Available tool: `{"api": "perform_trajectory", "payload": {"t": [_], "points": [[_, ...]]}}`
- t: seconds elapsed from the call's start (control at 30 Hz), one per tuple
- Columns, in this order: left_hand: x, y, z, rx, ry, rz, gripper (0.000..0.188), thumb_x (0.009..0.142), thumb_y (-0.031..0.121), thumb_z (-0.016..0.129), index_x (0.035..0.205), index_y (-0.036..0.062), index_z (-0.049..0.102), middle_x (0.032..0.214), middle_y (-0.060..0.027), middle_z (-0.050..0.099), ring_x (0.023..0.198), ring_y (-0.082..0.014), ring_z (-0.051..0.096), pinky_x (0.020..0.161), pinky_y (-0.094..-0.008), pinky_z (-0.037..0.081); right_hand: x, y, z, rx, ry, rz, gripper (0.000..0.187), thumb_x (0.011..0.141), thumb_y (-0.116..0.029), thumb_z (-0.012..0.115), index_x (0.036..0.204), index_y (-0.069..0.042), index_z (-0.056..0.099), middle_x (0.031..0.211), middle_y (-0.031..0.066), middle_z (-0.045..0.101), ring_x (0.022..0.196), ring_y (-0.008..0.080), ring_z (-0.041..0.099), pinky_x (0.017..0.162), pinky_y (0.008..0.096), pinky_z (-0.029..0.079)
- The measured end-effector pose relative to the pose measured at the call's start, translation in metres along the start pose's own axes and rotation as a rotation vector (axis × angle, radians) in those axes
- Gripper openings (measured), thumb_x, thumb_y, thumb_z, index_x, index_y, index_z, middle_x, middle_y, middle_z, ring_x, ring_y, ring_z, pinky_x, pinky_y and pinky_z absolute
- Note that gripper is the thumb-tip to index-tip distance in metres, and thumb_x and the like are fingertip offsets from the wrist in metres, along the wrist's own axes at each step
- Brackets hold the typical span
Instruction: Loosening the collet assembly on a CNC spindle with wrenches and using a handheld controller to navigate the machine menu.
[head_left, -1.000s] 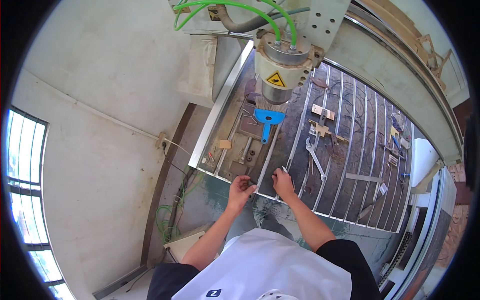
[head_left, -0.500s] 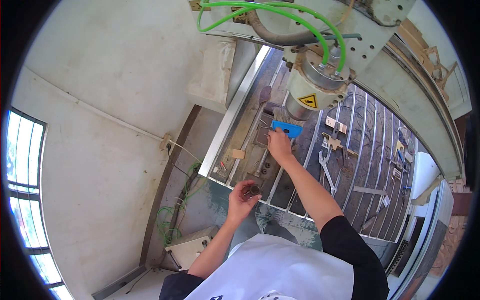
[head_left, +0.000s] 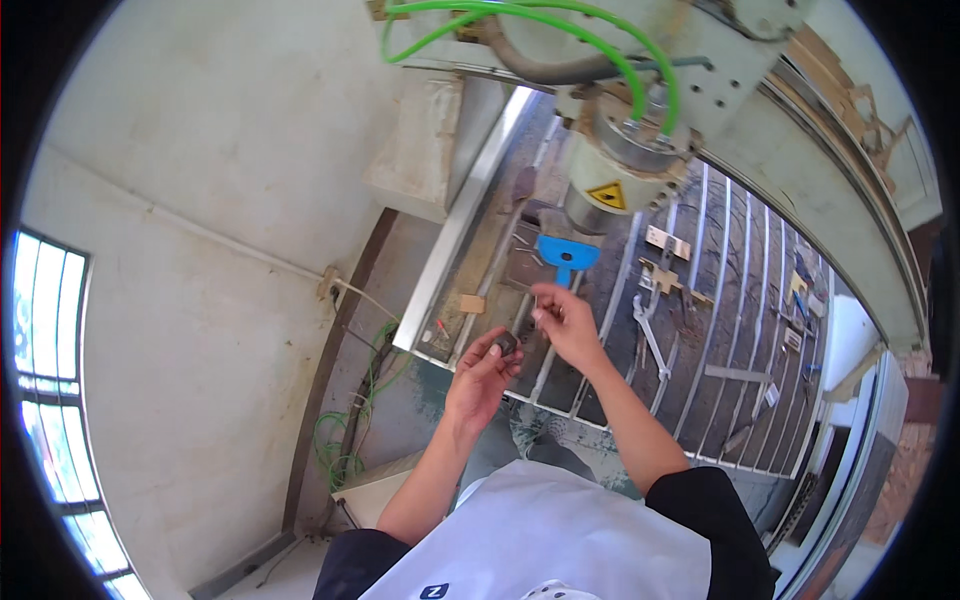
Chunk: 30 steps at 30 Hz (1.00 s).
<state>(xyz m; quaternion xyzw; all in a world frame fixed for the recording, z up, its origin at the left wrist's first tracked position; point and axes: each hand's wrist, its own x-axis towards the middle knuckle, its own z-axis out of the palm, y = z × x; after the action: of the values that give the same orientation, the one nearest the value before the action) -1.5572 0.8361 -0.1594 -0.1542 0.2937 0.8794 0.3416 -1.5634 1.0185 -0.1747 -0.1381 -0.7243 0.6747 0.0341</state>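
My left hand [head_left: 476,388] holds a small dark round metal part [head_left: 506,344] between thumb and fingers, over the near left edge of the slotted machine bed. To its right and a little farther off is my right hand [head_left: 570,328], fingers curled in a pinch; whatever may be between the fingertips is too small to make out. Just beyond that hand lies a brush with a blue handle [head_left: 568,252]. Left of the brush, thin metal pieces rest on a brown tray [head_left: 522,268]. The machine's spindle head [head_left: 612,175] hangs over the brush.
On the slotted bed [head_left: 715,300] lie a wrench [head_left: 652,338], a flat metal bar [head_left: 737,376], a tan clamp piece [head_left: 662,276] and a small wooden block [head_left: 472,303]. Green hoses [head_left: 560,18] loop above the spindle. Cables [head_left: 372,390] run down by the wall on the left.
My right hand has drawn back from beside the blue brush toward my left hand. My left hand has risen slightly, turning the dark part.
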Motion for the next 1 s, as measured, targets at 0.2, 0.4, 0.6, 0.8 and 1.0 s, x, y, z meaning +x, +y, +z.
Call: {"api": "perform_trajectory", "payload": {"t": [0.2, 0.4, 0.6, 0.8, 1.0], "points": [[0.003, -0.033, -0.002, 0.139, 0.016, -0.034, 0.033, 0.088, 0.003, 0.058, 0.120, -0.0018, 0.053, 0.106, -0.0127, 0.062, 0.094, -0.0201, 0.061, 0.086, -0.0302, 0.049, -0.067, 0.067, -0.072, 0.115, 0.116, 0.169, 0.015, 0.083, -0.001, 0.058, 0.098, -0.001, 0.061, 0.087, 0.0040, 0.062, 0.078, 0.0121, 0.061, 0.068, 0.0253, 0.049], [-0.006, -0.057, -0.019, 0.267, 0.055, -0.066, 0.027, 0.086, 0.000, 0.058, 0.113, -0.0024, 0.053, 0.103, -0.0131, 0.061, 0.096, -0.0231, 0.061, 0.089, -0.0331, 0.049, -0.119, 0.141, -0.134, 0.428, 0.370, 0.403, 0.009, 0.087, -0.005, 0.053, 0.093, -0.003, 0.059, 0.083, 0.0051, 0.060, 0.076, 0.0135, 0.060, 0.065, 0.0248, 0.047], [-0.019, -0.071, -0.039, 0.431, 0.143, -0.017, 0.032, 0.081, -0.006, 0.061, 0.111, -0.0021, 0.052, 0.102, -0.0098, 0.058, 0.095, -0.0211, 0.060, 0.090, -0.0328, 0.049, -0.103, 0.148, -0.082, -0.354, 0.229, 0.188, 0.011, 0.081, -0.007, 0.060, 0.090, -0.002, 0.057, 0.084, 0.0159, 0.061, 0.074, 0.0262, 0.061, 0.064, 0.0344, 0.047], [-0.029, -0.075, -0.037, 0.623, 0.144, 0.087, 0.038, 0.076, -0.008, 0.065, 0.111, -0.0007, 0.052, 0.103, -0.0072, 0.057, 0.095, -0.0151, 0.058, 0.086, -0.0287, 0.047, -0.031, 0.091, -0.014, -0.477, 0.066, -0.232, 0.024, 0.076, -0.006, 0.061, 0.098, -0.002, 0.054, 0.087, 0.0215, 0.060, 0.083, 0.0401, 0.059, 0.072, 0.0474, 0.047], [-0.047, -0.063, -0.030, 0.626, 0.197, 0.161, 0.038, 0.075, -0.008, 0.065, 0.110, -0.0001, 0.053, 0.101, -0.0048, 0.058, 0.091, -0.0113, 0.057, 0.081, -0.0248, 0.046, -0.016, 0.073, 0.007, -0.676, -0.181, -0.309, 0.029, 0.072, 0.001, 0.054, 0.101, -0.001, 0.050, 0.090, 0.0234, 0.058, 0.085, 0.0424, 0.058, 0.075, 0.0503, 0.047]]}}
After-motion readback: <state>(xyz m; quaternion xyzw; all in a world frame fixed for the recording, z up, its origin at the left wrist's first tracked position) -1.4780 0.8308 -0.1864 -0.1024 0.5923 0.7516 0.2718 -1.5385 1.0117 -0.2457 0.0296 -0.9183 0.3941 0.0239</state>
